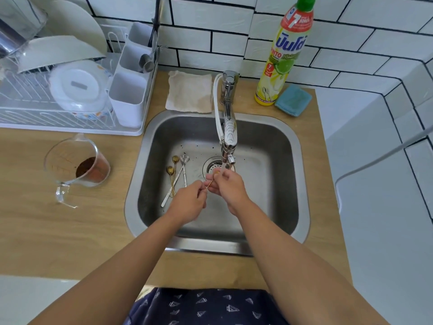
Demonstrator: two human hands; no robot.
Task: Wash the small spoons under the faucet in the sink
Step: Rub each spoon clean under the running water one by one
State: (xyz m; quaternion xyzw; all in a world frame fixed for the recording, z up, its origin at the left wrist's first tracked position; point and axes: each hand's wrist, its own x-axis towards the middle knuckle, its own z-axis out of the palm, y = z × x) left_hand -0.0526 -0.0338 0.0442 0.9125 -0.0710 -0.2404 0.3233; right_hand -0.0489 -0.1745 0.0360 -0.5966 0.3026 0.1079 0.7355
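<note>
Both hands [210,191] pinching gold spoon [209,184]

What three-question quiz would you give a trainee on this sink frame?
1. True or false: both hands hold one gold spoon under the faucet.
2. How many spoons lie on the sink floor?
3. The measuring cup sits on which side of the sink: A left, B right?

Key:
1. True; left hand pinches the handle, right hand the bowl end.
2. Four: two gold, two silver.
3. A.

White brick-tiled wall [339,31] rises behind a wooden countertop [46,231].
</note>
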